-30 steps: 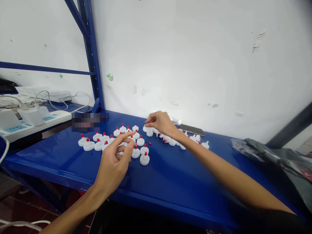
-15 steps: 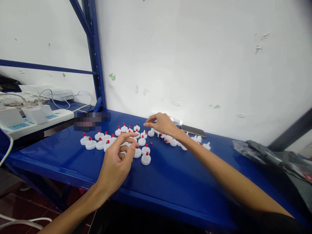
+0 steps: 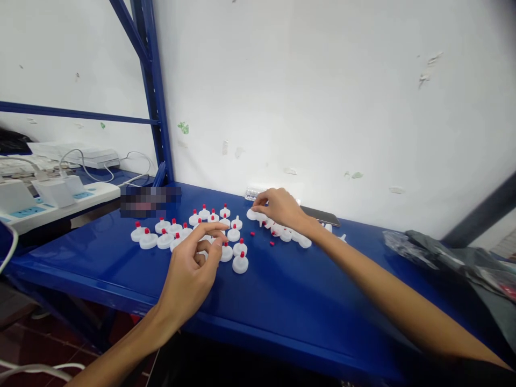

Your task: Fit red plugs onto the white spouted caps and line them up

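My left hand (image 3: 195,259) hovers at the near side of a group of white, round screw lids with spouts, its fingers curved and apart with nothing between them. Most spouts there wear small red tips, such as the nearest lid (image 3: 240,263); one lid (image 3: 236,222) shows a bare spout. Farther right, my right hand (image 3: 278,208) has thumb and fingers closed at the edge of a white lid (image 3: 252,214). Under and beside that hand lies a heap of more white lids (image 3: 286,235), partly hidden. Two loose red tips (image 3: 272,243) are on the blue table (image 3: 290,301).
A phone (image 3: 322,216) and a clear plastic bottle (image 3: 253,193) lie by the wall. Grey and clear plastic bags (image 3: 443,258) are at the right. On the left stand a power strip (image 3: 97,193) with chargers and a blue metal post (image 3: 155,97).
My right hand has moved slightly right and down onto a white lid by the heap. A second loose red tip now shows on the table. My left hand has hardly moved.
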The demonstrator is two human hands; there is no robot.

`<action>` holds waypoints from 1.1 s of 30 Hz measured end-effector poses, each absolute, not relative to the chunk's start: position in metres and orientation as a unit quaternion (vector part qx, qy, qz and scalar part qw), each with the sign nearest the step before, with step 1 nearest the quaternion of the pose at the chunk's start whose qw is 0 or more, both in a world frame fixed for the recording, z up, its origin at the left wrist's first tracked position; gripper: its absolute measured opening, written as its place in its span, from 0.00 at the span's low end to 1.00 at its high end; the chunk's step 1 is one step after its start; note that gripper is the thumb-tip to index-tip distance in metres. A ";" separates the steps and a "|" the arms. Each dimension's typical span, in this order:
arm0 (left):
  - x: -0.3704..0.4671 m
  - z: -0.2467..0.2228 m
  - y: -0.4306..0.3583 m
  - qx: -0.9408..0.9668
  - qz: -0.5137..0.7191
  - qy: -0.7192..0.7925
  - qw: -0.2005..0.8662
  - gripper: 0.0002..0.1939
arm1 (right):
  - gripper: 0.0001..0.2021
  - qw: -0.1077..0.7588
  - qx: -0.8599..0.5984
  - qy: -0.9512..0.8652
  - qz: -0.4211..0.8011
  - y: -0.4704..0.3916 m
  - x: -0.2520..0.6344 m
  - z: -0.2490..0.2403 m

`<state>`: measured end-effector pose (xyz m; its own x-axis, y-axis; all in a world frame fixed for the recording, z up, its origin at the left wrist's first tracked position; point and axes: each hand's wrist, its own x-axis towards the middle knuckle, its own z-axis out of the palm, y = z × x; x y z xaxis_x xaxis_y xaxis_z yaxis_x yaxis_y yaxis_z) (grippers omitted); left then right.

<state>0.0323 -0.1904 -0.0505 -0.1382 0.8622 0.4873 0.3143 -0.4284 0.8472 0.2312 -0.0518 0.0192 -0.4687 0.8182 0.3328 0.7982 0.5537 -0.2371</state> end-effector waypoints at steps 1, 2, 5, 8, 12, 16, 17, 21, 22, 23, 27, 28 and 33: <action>0.033 -0.050 -0.190 0.613 0.583 0.481 0.228 0.13 | 0.06 0.222 -0.459 -0.859 0.039 -0.060 0.234 0.025; 0.033 -0.050 -0.191 0.615 0.585 0.481 0.219 0.15 | 0.06 0.243 -0.437 -0.863 0.072 -0.070 0.236 0.032; 0.035 -0.051 -0.191 0.631 0.585 0.467 0.205 0.25 | 0.08 0.280 -0.354 -0.871 0.191 -0.107 0.236 0.046; 0.035 -0.052 -0.191 0.651 0.582 0.442 0.203 0.24 | 0.08 0.281 -0.306 -0.876 0.246 -0.140 0.233 0.053; 0.034 -0.053 -0.190 0.647 0.585 0.459 0.169 0.20 | 0.12 0.290 -0.359 -0.876 0.139 -0.144 0.241 0.051; 0.034 -0.051 -0.190 0.648 0.580 0.468 0.157 0.19 | 0.06 0.152 -0.452 -0.877 -0.052 -0.116 0.261 0.029; 0.034 -0.051 -0.190 0.650 0.582 0.464 0.155 0.19 | 0.06 0.111 -0.461 -0.878 -0.063 -0.110 0.265 0.021; 0.036 -0.049 -0.191 0.653 0.578 0.462 0.158 0.18 | 0.06 0.048 -0.475 -0.876 -0.068 -0.098 0.269 -0.008; 0.036 -0.049 -0.191 0.655 0.575 0.463 0.161 0.18 | 0.06 0.046 -0.477 -0.875 -0.066 -0.098 0.268 -0.013; 0.036 -0.049 -0.191 0.656 0.572 0.464 0.164 0.18 | 0.06 0.047 -0.480 -0.874 -0.063 -0.098 0.267 -0.017; 0.035 -0.050 -0.190 0.657 0.563 0.470 0.174 0.19 | 0.08 0.052 -0.482 -0.873 -0.062 -0.102 0.266 -0.022; 0.035 -0.050 -0.190 0.656 0.561 0.474 0.177 0.19 | 0.07 0.057 -0.479 -0.874 -0.059 -0.103 0.266 -0.021; 0.035 -0.053 -0.189 0.653 0.544 0.492 0.188 0.21 | 0.07 0.213 -0.453 -0.850 0.164 -0.121 0.264 0.003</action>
